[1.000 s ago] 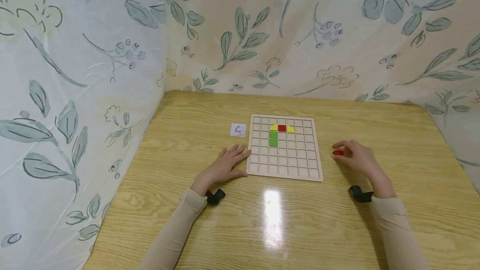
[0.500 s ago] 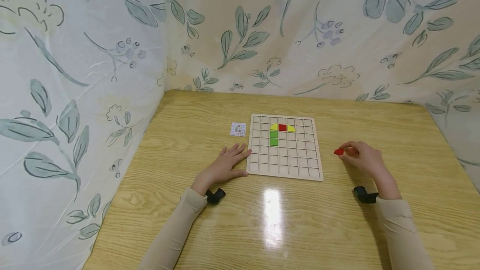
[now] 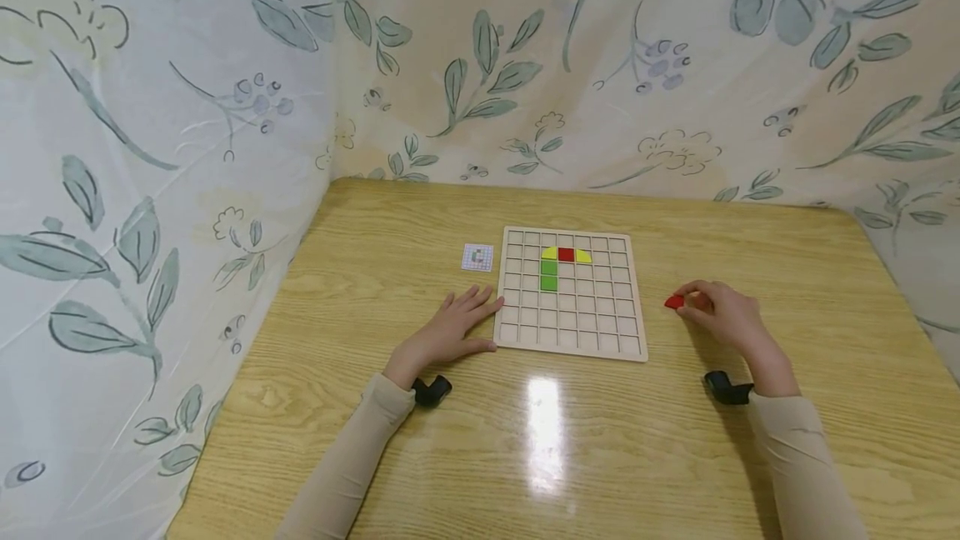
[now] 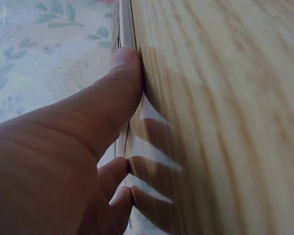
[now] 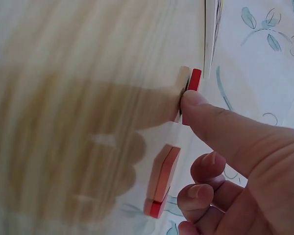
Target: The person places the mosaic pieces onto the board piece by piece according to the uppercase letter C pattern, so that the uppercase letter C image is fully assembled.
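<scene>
My right hand (image 3: pixel 726 315) pinches a small red tile (image 3: pixel 673 302) just above or on the table, right of the board; the gap beneath it is hard to judge. In the right wrist view that red tile (image 5: pixel 196 81) shows at the thumb tip. A second red piece (image 5: pixel 167 176) lies on the table beneath the curled fingers. My left hand (image 3: pixel 453 329) lies spread, its fingertips and thumb touching the left edge of the wooden grid board (image 3: pixel 585 325). Two green squares (image 3: pixel 549 275), a red square (image 3: pixel 566 254) and two yellow rounded tiles (image 3: pixel 583 257) sit in the board's cells.
A small printed grid card (image 3: pixel 477 257) lies on the wooden table (image 3: pixel 420 232), left of the board. Patterned cloth (image 3: pixel 487 65) hangs behind the table and at its sides. Each wrist wears a black camera (image 3: pixel 432 391).
The right hand has shifted a little to the right, and the red tile now sticks out further from its fingertips. The left hand and the board stay put.
</scene>
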{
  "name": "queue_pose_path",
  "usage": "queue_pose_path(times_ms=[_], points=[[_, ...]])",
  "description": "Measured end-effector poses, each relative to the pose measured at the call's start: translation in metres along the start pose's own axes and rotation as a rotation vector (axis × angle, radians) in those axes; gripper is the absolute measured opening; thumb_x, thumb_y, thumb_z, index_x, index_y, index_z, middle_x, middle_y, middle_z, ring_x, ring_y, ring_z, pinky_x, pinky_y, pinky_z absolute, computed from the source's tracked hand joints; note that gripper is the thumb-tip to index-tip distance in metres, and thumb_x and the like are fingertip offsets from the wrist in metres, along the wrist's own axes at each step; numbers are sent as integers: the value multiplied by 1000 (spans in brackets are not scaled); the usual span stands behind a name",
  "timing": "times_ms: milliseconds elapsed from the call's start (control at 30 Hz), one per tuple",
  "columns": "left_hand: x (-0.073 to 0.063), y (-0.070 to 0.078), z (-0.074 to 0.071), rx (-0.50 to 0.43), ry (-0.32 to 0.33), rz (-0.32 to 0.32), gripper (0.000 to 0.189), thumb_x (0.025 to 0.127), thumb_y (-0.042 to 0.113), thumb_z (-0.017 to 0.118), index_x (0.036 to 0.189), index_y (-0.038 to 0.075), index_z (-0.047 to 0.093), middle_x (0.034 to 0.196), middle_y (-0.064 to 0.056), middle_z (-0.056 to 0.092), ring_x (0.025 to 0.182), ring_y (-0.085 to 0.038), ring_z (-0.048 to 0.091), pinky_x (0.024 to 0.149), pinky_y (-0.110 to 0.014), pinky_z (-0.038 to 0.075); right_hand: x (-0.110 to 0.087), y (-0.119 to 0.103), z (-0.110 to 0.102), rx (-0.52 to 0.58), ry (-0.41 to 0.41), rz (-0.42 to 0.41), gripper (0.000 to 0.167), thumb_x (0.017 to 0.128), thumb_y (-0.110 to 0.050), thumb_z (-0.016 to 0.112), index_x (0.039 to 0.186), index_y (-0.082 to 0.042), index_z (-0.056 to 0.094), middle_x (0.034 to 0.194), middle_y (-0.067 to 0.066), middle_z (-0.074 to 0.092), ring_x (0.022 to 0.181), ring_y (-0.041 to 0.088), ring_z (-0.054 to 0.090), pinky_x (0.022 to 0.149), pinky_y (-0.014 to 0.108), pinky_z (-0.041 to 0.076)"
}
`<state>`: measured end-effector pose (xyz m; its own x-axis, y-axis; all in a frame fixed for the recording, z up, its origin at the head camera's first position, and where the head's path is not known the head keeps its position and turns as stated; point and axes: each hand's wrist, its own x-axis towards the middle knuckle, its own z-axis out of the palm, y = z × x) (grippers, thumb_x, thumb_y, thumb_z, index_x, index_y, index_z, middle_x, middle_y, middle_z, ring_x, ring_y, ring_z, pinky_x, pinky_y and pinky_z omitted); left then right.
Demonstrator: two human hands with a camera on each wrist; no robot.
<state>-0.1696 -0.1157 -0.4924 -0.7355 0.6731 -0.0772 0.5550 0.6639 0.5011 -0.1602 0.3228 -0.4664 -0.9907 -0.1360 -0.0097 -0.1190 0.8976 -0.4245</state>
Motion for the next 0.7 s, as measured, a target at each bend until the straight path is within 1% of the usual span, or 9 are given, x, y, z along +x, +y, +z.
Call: queue_pose_path(times_ms=[200, 300, 467, 700], points=[[0, 0, 0, 0, 0, -1, 72, 89, 44, 56, 149, 20, 23, 155, -7, 13, 143, -27, 5, 112, -55, 2, 2, -8, 0, -18, 39, -49, 29, 87, -25, 65, 109, -6, 63, 72, 4, 48, 64, 20, 42, 63, 38, 21], [-1, 0, 0, -2, 1, -1, 72, 89, 44, 56, 149, 20, 23, 155, -7, 13, 143, -27, 6, 112, -55, 2, 4, -13, 0, -28, 63, -76, 27, 86, -23, 67, 107, -7, 64, 68, 3, 44, 59, 17, 38, 59, 34, 20], [-1, -1, 0, 1, 1, -1, 72, 89, 44, 56, 149, 20, 23, 155, -7, 13, 143, -27, 5, 113, -55, 2, 9, -22, 1, -37, 56, -83, 28, 85, -25, 67, 107, -8, 64, 70, 4, 43, 60, 17, 37, 56, 31, 21], [-1, -2, 0, 5, 4, 3, 72, 89, 44, 56, 149, 20, 23, 155, -7, 13, 143, -27, 6, 112, -55, 3, 16, -32, 7, -48, 104, -141, 22, 83, -18, 70, 102, -9, 65, 71, 4, 44, 56, 15, 35, 52, 28, 23]])
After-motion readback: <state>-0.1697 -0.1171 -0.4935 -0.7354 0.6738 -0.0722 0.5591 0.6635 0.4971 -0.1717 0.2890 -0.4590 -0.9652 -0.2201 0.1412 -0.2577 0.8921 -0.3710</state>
